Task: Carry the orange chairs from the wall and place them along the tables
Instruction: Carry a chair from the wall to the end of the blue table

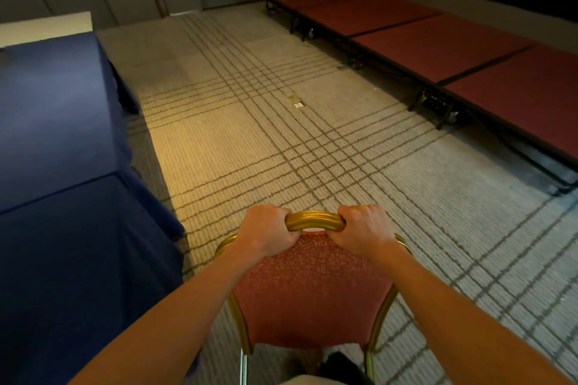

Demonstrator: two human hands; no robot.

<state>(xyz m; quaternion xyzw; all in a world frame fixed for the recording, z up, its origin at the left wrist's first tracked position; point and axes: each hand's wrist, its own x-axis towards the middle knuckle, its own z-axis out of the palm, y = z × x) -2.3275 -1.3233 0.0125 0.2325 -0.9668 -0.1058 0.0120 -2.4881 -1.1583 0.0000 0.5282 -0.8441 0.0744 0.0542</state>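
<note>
The orange chair (312, 287), over the carpet (281, 141) beside the blue worktop's (62, 134) right edge, looks rigid and fairly heavy, so its gold top rail (314, 220), clenched by the fingers of left hand (266, 233) and right hand (364, 230), seems the surest hold.

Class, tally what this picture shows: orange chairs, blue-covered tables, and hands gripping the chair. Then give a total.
Orange chair: 1
Blue-covered tables: 2 (near table, far table)
Hands gripping the chair: 2 (left hand, right hand)
Total: 5
</note>
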